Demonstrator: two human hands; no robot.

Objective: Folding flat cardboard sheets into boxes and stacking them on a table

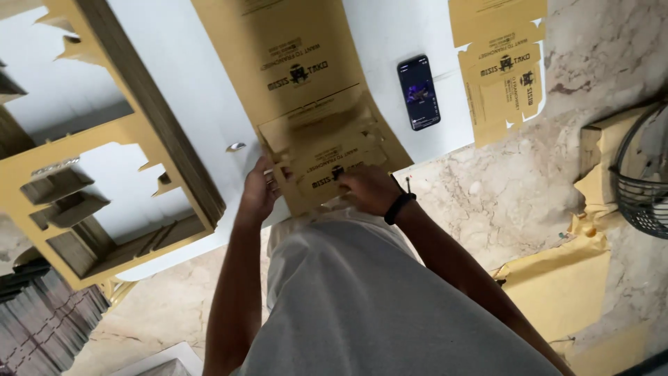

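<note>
Phone [418, 92] on white table [202, 90], flat box blank [502, 66] nearby, wire fan guard [643, 174] at edge.

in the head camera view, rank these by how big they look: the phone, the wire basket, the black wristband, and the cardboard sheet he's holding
1. cardboard sheet
2. wire basket, cut off by the frame edge
3. phone
4. black wristband
</note>
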